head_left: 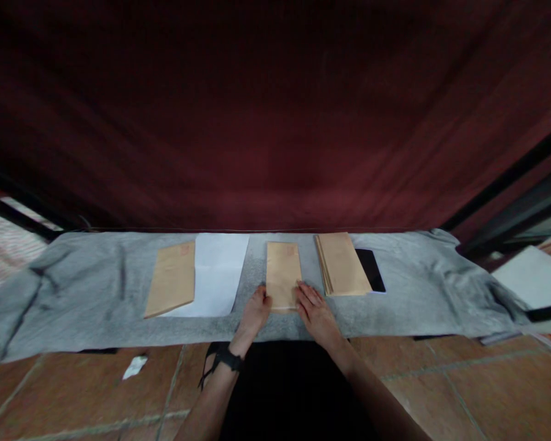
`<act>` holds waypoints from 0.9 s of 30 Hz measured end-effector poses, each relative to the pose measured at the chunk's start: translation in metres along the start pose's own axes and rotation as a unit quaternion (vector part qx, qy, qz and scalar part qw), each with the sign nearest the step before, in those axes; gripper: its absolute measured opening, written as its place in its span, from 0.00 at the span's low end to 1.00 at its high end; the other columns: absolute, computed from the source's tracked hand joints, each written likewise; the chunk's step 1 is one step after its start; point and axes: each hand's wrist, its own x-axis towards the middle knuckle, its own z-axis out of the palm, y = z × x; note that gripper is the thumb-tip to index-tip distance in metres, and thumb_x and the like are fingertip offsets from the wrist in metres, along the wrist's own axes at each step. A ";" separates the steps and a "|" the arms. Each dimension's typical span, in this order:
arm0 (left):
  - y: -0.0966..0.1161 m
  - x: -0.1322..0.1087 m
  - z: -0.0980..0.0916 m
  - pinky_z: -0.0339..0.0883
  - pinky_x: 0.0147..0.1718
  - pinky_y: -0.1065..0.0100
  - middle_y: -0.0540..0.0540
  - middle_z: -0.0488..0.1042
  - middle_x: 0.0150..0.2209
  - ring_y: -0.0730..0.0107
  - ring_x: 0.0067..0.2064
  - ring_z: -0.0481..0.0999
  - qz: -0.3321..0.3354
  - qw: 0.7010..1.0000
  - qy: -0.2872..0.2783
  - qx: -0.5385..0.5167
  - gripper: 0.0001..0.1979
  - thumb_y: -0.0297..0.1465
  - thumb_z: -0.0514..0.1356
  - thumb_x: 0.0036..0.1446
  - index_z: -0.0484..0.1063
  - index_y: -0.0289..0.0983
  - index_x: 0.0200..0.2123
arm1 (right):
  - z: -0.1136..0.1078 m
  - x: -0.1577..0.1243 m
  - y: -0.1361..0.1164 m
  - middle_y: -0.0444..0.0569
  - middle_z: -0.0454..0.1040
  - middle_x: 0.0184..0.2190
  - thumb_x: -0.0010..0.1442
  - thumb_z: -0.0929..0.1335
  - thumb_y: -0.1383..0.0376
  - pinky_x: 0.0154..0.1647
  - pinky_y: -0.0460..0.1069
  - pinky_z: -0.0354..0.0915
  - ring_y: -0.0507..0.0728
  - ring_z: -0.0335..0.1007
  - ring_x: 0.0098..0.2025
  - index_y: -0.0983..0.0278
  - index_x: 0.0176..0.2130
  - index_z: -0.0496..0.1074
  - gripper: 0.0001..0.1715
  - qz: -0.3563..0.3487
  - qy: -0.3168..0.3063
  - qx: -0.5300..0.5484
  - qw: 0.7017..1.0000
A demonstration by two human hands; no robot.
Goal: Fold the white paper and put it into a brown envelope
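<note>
A brown paper envelope [282,275] lies in front of me on the grey cloth, its short side toward me and a faint reddish print near its far right corner. My left hand [256,309] grips its lower left edge, thumb on top and fingers curled beside it. Along the lower right edge rests my right hand [316,311], fingers stretched out and touching the paper. To the right is a stack of several brown envelopes [344,263]. Another brown envelope [172,275] lies on the left, partly over a white sheet of paper [218,272].
Grey cloth [417,282] covers the long narrow table. A dark phone or tablet [371,269] lies partly under the stack. Behind the table hangs a dark red curtain [275,135]. A crumpled white scrap [134,366] is on the tiled floor [96,398]. White board or paper [535,278] stands at far right.
</note>
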 end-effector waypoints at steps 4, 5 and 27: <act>0.007 -0.012 -0.001 0.69 0.35 0.64 0.41 0.78 0.35 0.60 0.37 0.80 0.004 0.993 0.062 0.102 0.12 0.29 0.53 0.63 0.70 0.35 0.48 | 0.003 -0.003 -0.004 0.52 0.65 0.65 0.71 0.60 0.64 0.69 0.59 0.55 0.59 0.62 0.65 0.62 0.65 0.63 0.26 -0.007 -0.026 -0.042 0.999; 0.010 -0.014 0.001 0.70 0.37 0.63 0.40 0.78 0.37 0.59 0.38 0.80 0.021 0.985 0.093 0.142 0.13 0.30 0.52 0.64 0.70 0.34 0.49 | 0.003 -0.003 -0.005 0.52 0.65 0.65 0.71 0.60 0.65 0.69 0.59 0.55 0.59 0.62 0.65 0.63 0.65 0.64 0.26 -0.003 -0.026 -0.046 0.999; 0.042 0.142 0.044 0.37 0.69 0.50 0.41 0.56 0.70 0.59 0.72 0.49 0.340 0.903 0.006 0.261 0.29 0.42 0.44 0.69 0.54 0.37 0.69 | -0.004 0.003 -0.016 0.54 0.69 0.62 0.69 0.61 0.65 0.68 0.61 0.56 0.60 0.62 0.65 0.63 0.62 0.67 0.24 0.018 -0.011 -0.009 1.000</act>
